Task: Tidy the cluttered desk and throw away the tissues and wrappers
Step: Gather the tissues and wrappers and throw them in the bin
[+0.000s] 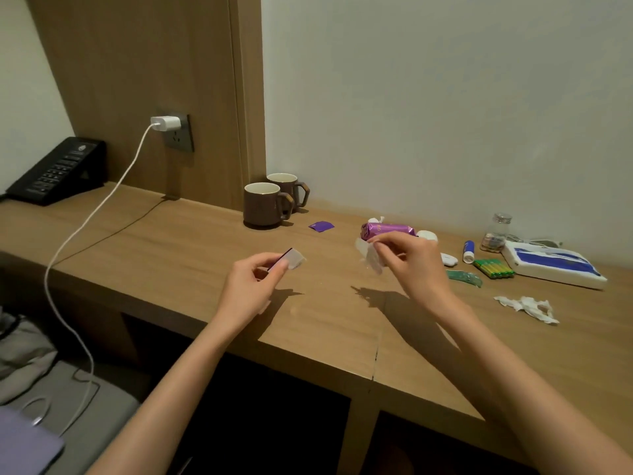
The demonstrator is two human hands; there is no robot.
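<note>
My left hand (255,286) pinches a small wrapper piece (287,259), dark on one side and pale on the other, above the wooden desk (171,241). My right hand (407,258) holds a clear crinkled wrapper (370,257) by its top, just in front of a purple snack pack (387,230). A crumpled white tissue (527,307) lies on the desk to the right. A small purple wrapper scrap (321,226) lies near the mugs. A green wrapper (464,277) lies right of my right hand.
Two brown mugs (262,204) stand by the wall. A black phone (56,171) sits far left, with a white charger cable (89,217) trailing off the desk. At the right are a glue stick (468,252), green batteries (494,268), a glass jar (495,233) and a blue-white pack (551,264).
</note>
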